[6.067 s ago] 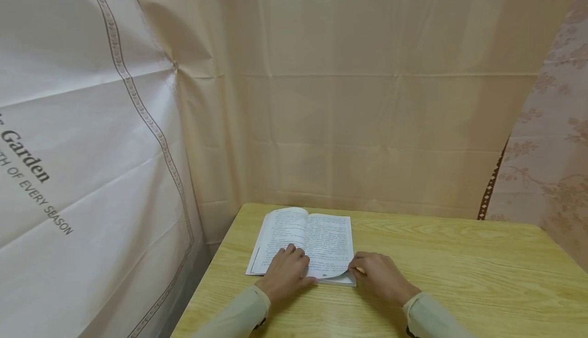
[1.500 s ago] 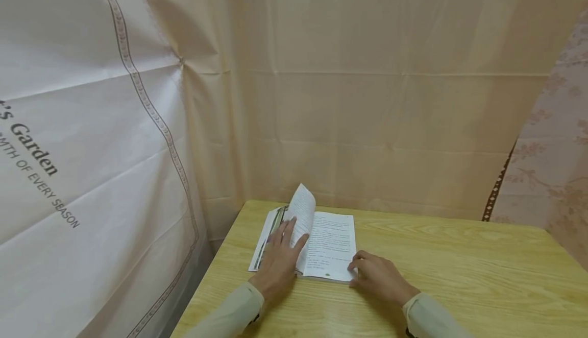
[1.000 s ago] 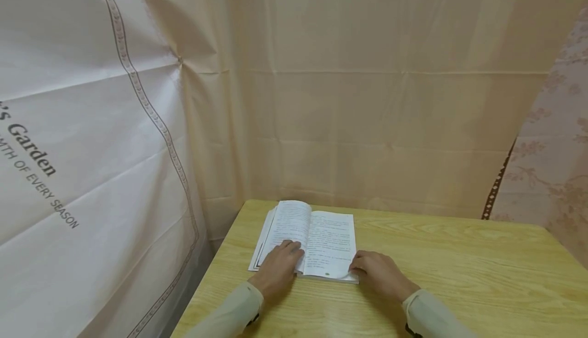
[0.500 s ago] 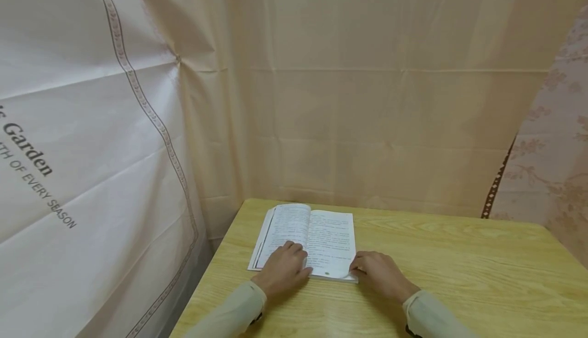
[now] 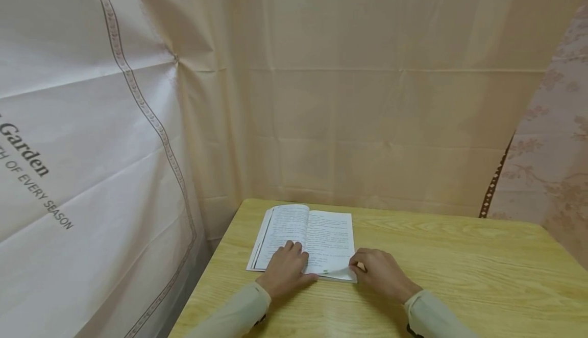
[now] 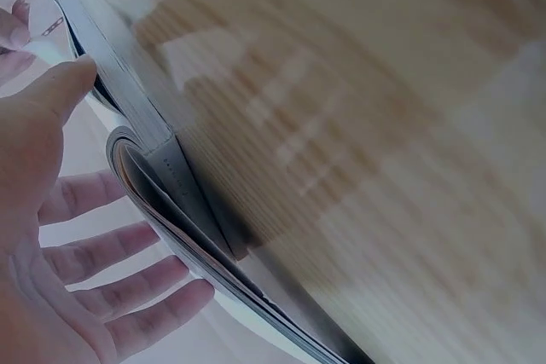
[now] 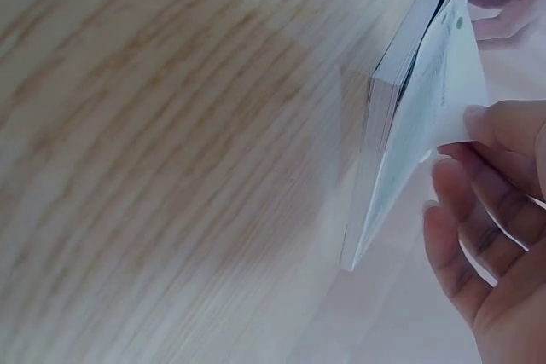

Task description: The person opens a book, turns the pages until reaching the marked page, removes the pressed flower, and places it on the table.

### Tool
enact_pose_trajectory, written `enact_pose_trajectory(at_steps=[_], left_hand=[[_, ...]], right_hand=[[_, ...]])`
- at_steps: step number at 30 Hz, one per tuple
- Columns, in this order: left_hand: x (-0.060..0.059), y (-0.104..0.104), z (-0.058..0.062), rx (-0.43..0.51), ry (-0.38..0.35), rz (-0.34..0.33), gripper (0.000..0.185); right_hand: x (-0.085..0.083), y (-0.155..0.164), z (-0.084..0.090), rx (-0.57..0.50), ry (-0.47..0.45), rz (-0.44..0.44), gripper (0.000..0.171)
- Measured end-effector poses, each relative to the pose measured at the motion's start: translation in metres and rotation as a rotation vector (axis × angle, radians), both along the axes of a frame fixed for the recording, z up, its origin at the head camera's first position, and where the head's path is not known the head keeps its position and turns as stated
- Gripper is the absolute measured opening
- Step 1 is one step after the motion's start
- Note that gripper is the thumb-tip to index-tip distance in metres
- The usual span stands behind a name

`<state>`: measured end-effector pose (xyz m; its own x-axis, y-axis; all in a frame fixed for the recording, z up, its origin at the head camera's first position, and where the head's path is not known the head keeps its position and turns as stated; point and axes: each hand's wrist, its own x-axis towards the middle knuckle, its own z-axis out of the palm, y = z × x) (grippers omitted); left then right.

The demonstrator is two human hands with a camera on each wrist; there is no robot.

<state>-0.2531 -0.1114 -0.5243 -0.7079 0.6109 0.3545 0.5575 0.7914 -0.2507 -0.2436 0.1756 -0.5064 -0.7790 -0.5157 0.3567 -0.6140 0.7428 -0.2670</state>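
Low in the frame, the left hand (image 5: pixel 286 271) presses flat on the book (image 5: pixel 303 238); the right hand (image 5: pixel 378 273) fingers (image 7: pixel 490 130) pinch one page (image 7: pixel 431 104) corner: lift gently, one sheet only

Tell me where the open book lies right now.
In the head view the open book lies on the wooden table near its far-left corner, between the left hand and right hand.
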Motion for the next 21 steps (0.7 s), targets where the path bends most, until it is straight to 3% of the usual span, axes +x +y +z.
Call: enact_pose_trajectory(at_steps=[11, 21], left_hand=[[0.001, -0.0011, 0.0052, 0.022, -0.095, -0.004, 0.058], [0.002, -0.0006, 0.009, 0.01, -0.06, -0.016, 0.041]], right_hand=[[0.0018, -0.0015, 0.0057, -0.037, 0.121, 0.023, 0.005], [-0.0004, -0.0003, 0.0031, -0.133, 0.206, 0.042, 0.016]])
